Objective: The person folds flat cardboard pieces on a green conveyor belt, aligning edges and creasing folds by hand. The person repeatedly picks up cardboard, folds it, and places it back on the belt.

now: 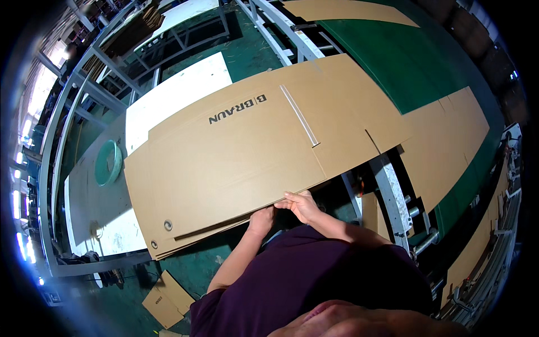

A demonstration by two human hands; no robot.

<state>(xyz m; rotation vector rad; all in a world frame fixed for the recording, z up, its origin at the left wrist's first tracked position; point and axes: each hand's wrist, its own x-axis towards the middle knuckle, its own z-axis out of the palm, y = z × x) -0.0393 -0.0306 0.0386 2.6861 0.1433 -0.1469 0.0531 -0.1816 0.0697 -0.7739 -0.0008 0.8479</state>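
A large flat brown cardboard box blank spreads across the table in front of me, with dark printing near its far side and a pale strip across it. Beneath it lie more cardboard layers, their edges showing along the near left side. My left hand is closed at the near edge, its fingertips partly hidden by the board. Just right of it, my right hand grips the same edge, thumb on top and other fingers mostly out of sight. The two hands almost touch.
A green round basin sits on the side table at left, beside a white board. On the right, more cardboard lies over a green conveyor belt with a metal frame. Small cardboard pieces are on the floor.
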